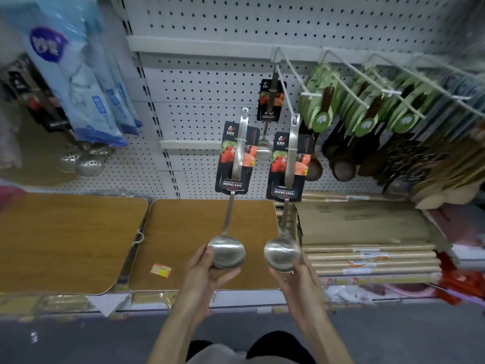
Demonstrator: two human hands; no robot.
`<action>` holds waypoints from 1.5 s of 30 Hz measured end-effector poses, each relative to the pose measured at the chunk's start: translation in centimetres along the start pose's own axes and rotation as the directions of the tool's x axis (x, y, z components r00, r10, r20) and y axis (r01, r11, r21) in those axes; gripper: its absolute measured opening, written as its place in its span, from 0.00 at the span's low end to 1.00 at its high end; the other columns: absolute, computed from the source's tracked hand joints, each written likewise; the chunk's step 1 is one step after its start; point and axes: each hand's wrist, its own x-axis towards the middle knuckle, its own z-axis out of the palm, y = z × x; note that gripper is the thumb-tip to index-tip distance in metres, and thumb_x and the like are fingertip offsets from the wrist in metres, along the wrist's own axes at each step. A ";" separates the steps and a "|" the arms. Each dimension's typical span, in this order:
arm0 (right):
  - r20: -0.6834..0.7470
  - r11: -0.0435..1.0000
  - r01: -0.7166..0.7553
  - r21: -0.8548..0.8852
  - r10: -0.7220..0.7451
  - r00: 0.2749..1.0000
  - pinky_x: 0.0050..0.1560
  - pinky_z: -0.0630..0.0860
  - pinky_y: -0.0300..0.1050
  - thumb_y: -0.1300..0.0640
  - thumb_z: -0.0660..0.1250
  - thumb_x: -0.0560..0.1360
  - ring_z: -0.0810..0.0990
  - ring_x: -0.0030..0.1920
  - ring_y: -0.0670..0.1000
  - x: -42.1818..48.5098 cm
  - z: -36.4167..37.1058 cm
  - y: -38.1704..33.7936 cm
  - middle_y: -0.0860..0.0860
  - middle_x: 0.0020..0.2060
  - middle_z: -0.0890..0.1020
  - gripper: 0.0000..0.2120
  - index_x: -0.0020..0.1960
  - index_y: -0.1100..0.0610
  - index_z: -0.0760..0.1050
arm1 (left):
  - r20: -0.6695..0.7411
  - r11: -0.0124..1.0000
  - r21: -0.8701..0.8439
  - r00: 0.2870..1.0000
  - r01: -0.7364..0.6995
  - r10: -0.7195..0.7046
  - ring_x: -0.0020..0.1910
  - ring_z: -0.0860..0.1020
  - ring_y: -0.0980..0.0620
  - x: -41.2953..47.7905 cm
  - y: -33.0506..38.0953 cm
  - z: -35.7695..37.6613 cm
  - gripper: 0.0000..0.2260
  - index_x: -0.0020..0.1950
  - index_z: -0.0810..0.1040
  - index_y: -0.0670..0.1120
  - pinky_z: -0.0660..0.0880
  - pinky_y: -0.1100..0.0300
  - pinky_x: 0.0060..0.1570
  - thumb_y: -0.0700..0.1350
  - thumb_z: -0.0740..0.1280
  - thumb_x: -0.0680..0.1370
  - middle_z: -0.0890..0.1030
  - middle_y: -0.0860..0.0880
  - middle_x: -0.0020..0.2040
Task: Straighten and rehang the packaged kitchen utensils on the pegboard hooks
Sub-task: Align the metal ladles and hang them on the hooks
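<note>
- The left hand (207, 269) cups the bowl of the left ladle (237, 158) from below, with the thumb on the rim and the fingers curled under it.
- The right hand (299, 279) holds the bowl of the right ladle (290, 164) the same way. The two hands are apart, side by side.
- Both ladles stand upright above the cutting board (199, 227), handles pointing up toward the pegboard (210, 88).
- The ladles are probably stiff steel, fairly light but smooth and slippery. With the long handle overhead, a grip on the bowl gives reach but makes the tip wobble. Pinching the handle just below the card would likely steer the hang hole better.
- The printed cards tied round the handles look thin and bendable, so they are poor places to grip.
- The right ladle's hang hole sits close to the tip of the hook (294, 72); I cannot tell whether it is threaded on.
- A smaller hung ladle (270, 101) is already on that hook, and wooden spoons (338, 164) crowd the hooks to the right.
</note>
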 end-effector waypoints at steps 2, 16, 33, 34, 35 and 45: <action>-0.012 1.000 -0.005 0.019 0.005 1.000 0.42 0.80 0.44 0.63 0.57 0.81 0.78 0.62 0.57 0.2 0.2 0.2 0.57 0.62 0.79 0.16 0.65 0.57 0.75 | 0.006 1.000 0.003 1.000 -0.007 0.007 0.50 0.83 0.42 0.1 0.4 0.1 0.12 0.59 0.75 0.40 0.81 0.50 0.47 0.42 0.57 0.82 0.83 0.41 0.53; 0.004 0.992 -0.048 0.113 0.048 0.999 0.46 0.81 0.47 0.60 0.58 0.81 0.81 0.58 0.53 2.2 0.5 -0.5 0.55 0.61 0.80 0.16 0.67 0.57 0.73 | 0.042 0.997 0.014 0.996 0.073 -0.073 0.46 0.84 0.42 1.6 0.8 0.6 0.14 0.65 0.72 0.39 0.77 0.45 0.55 0.43 0.58 0.82 0.80 0.39 0.58; 0.138 0.952 -0.224 0.207 0.199 0.970 0.51 0.81 0.57 0.63 0.58 0.81 0.74 0.64 0.63 19.0 7.9 -4.9 0.63 0.66 0.71 0.15 0.67 0.59 0.68 | -0.024 0.991 -0.130 0.999 0.025 -0.028 0.51 0.83 0.42 3.0 2.8 0.9 0.13 0.60 0.77 0.41 0.81 0.56 0.38 0.44 0.58 0.81 0.83 0.41 0.54; 0.121 0.957 -0.220 0.190 0.200 0.972 0.51 0.80 0.56 0.64 0.58 0.81 0.75 0.62 0.62 19.7 8.0 -4.9 0.63 0.66 0.71 0.14 0.65 0.59 0.70 | -0.029 0.991 -0.135 0.999 0.020 -0.024 0.51 0.83 0.42 3.0 2.8 0.8 0.12 0.59 0.77 0.41 0.81 0.57 0.37 0.44 0.58 0.81 0.83 0.41 0.53; 0.107 0.963 -0.213 0.168 0.197 0.975 0.51 0.79 0.55 0.64 0.58 0.81 0.76 0.61 0.61 20.3 8.0 -4.9 0.63 0.66 0.72 0.12 0.63 0.58 0.71 | -0.033 0.990 -0.138 0.999 0.015 -0.020 0.51 0.82 0.42 3.0 2.9 0.8 0.12 0.58 0.78 0.42 0.81 0.57 0.38 0.44 0.58 0.81 0.83 0.42 0.53; 0.039 0.987 -0.137 -0.080 0.141 0.989 0.53 0.78 0.48 0.61 0.56 0.82 0.80 0.57 0.57 23.6 8.4 -4.4 0.59 0.65 0.75 0.18 0.71 0.58 0.67 | -0.130 0.988 -0.148 0.991 -0.052 0.033 0.53 0.82 0.44 3.1 2.7 1.0 0.14 0.61 0.76 0.41 0.81 0.58 0.40 0.45 0.57 0.82 0.83 0.42 0.55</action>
